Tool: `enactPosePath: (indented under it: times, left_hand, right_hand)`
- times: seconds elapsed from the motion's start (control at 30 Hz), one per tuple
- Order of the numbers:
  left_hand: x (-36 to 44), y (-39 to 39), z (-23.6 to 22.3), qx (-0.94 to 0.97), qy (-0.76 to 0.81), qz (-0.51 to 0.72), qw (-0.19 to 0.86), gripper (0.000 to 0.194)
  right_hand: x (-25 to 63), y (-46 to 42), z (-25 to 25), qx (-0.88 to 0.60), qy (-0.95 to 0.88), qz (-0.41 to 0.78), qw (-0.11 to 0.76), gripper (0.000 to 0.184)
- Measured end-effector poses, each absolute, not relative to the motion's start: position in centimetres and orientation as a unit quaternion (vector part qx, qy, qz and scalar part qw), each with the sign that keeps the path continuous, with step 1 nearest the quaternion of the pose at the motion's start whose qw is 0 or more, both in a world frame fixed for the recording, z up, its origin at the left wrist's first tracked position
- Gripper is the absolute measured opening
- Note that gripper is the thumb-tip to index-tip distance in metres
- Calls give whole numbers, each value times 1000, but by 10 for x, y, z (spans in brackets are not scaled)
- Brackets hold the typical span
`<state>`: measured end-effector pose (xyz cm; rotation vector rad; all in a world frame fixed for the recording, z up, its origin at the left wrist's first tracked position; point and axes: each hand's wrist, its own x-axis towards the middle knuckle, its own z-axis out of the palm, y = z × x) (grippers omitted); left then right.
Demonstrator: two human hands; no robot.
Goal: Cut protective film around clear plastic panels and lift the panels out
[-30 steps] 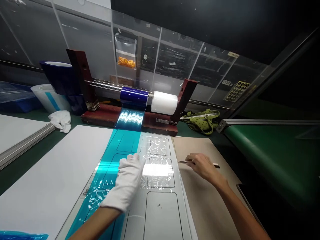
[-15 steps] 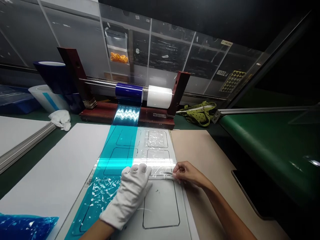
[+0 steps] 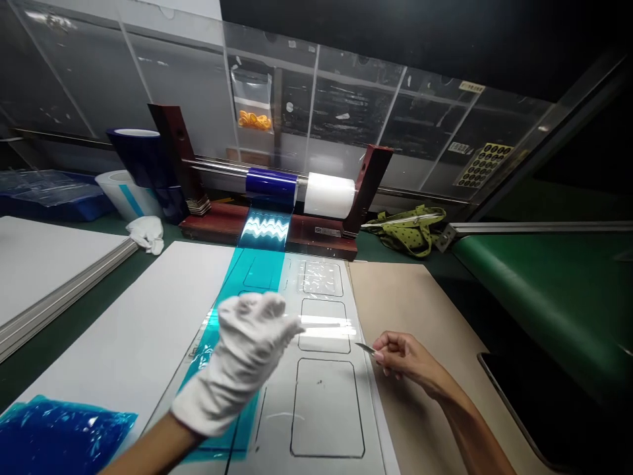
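My left hand (image 3: 250, 346), in a white glove, is raised over the teal film (image 3: 253, 267). Its fingers are curled in and the thumb points right; what they hold, if anything, I cannot make out. A small metal blade (image 3: 364, 348) is pinched in my bare right hand (image 3: 403, 356), its tip pointing left at the right edge of the board. Black rounded outlines mark the pale board (image 3: 329, 409). Shiny clear film (image 3: 321, 278) covers part of its far right side. The teal film runs down from a blue roll (image 3: 271, 186).
A dark red wooden stand (image 3: 316, 241) carries the blue roll and a white roll (image 3: 330, 196). At the lower left lies a crumpled blue film bundle (image 3: 64, 435). A dark flat device (image 3: 524, 402) rests on brown board (image 3: 410, 297) at right. Behind it lies a green dotted pouch (image 3: 408, 227).
My left hand has lifted off the film and moved left. The right hand with the blade has shifted right, off the clear film. The camera view has turned slightly left.
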<state>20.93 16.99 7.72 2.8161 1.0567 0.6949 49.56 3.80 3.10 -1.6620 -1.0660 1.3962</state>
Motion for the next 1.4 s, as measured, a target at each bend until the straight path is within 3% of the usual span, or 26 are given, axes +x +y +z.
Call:
enactPosePath:
  times: [0.13,0.23,0.37,0.63,0.7,0.77,0.87,1.03,1.23,1.27,1.37,1.4]
  left_hand:
    - [172,212,131,915,305,264,21,18]
    - [150,249,148,937,314,143,64,27]
    - [143,279,138,937,332,43,100,30]
    - [157,293,109,934,334,-13,128,30]
    - [159,297,105,929,347,-17,125,37]
    - [158,299,102,924,365,-9,115,61]
    - [149,283,98,922,374,20,100,93]
    - [116,196,79,933,335,19,127,85]
    - [88,123,16,929,353,80,79,110]
    - [88,123,8,927,356,106,51,105]
    - [91,130,2,923,345,170,-10,53]
    - [91,131,5,924,336,181,-20,45]
  right_hand:
    - [493,18,32,-670,-397,527,340,36]
    - [481,12,30,-679,-387,524,337,38]
    - [463,12,29,-678,-391,528,330,42]
    - [446,11,25,-699,-391,515,304,42]
    - [442,12,22,-693,-408,516,297,40]
    - [433,15,21,-688,-441,506,276,36]
    - [409,24,26,-697,-525,442,207,24]
    - [348,43,34,-718,-624,287,114,12]
    - [307,49,32,-685,-655,290,133,9]
    - [305,49,32,-676,-652,307,151,9]
    - [308,47,37,-655,-622,380,200,13]
    - [310,45,39,-654,-610,395,212,15]
